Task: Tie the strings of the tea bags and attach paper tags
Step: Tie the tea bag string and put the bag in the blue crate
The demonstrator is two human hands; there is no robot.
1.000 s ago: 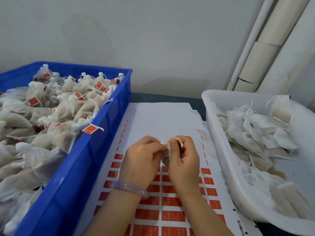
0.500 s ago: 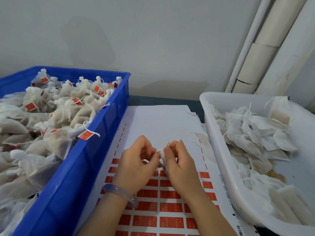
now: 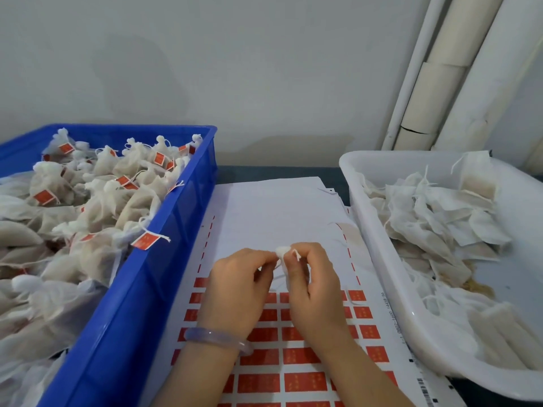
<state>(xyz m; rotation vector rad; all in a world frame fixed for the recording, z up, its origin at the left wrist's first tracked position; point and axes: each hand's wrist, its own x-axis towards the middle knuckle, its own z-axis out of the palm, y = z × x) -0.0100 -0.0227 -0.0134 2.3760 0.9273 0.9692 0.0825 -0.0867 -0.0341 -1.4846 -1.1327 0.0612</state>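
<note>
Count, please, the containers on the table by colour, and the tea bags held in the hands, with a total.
Blue crate: 1
White tub: 1
Tea bag pinched between left hand and right hand: 1
Total: 3

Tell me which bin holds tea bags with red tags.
The blue crate on the left; its tea bags carry red tags, those in the white tub show none.

Tea bag (image 3: 282,250) mostly hidden between left hand (image 3: 235,286) and right hand (image 3: 316,284); knot cannot be made out. Blue crate (image 3: 141,289) cut by left edge, white tub (image 3: 382,254) by right.
</note>
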